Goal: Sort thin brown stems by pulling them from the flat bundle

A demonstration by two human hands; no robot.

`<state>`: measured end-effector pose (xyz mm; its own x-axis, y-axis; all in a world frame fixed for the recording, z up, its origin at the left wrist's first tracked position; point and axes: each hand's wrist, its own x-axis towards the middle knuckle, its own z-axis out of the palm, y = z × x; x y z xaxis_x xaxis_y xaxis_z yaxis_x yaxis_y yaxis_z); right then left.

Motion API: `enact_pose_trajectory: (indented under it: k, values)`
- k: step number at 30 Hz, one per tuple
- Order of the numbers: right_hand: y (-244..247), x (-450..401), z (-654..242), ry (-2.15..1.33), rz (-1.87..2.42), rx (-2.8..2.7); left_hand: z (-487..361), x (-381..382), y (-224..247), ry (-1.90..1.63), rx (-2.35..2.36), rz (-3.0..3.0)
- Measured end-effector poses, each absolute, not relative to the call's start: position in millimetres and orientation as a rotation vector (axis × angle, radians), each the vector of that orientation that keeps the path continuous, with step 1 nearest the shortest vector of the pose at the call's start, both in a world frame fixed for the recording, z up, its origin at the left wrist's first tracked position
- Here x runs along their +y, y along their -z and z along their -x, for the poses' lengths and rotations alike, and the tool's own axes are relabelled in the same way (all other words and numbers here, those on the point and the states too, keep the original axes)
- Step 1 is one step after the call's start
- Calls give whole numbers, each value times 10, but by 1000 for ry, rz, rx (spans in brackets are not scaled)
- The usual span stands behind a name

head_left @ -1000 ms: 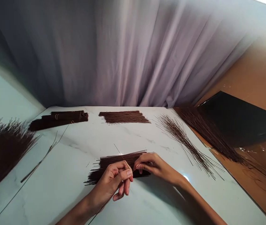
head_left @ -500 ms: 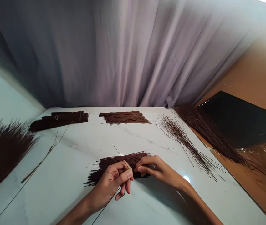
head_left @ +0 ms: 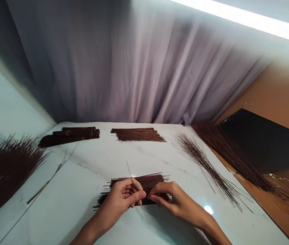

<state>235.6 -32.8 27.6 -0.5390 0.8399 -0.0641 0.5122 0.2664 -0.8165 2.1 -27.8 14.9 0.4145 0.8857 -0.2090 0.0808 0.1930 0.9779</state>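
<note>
My left hand is closed in a pinch on a thin dark brown stick, whose upper end points up past the forefinger. Close beside it, my right hand has thumb and forefinger pressed together; whatever is in them is too small to make out. The fingertips of both hands are only a short gap apart. Beneath and behind them lies a flat pile of dark brown sticks, partly covered by the hands.
Tied dark bundles lie at the back left, a neat row of sticks at the back middle. Loose sticks fan out on the right, near a long bundle at the table edge. A big bristly heap occupies the left, beside several thin strands.
The view has tilted up slightly, so things sit lower. The stick in my left hand stands steeper, and its lower part no longer shows below the hand.
</note>
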Motion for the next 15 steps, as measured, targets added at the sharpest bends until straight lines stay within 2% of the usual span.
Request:
enact_pose_trajectory:
  k: [8, 15]
  values:
    - [-324, -257, -2791, -1191, 1344, -2049, 40, -204, -108, -818, 1151, -1325]
    - [-277, -169, -2874, -1095, 1348, -2090, 43, -225, -130, -632, 1150, -1491]
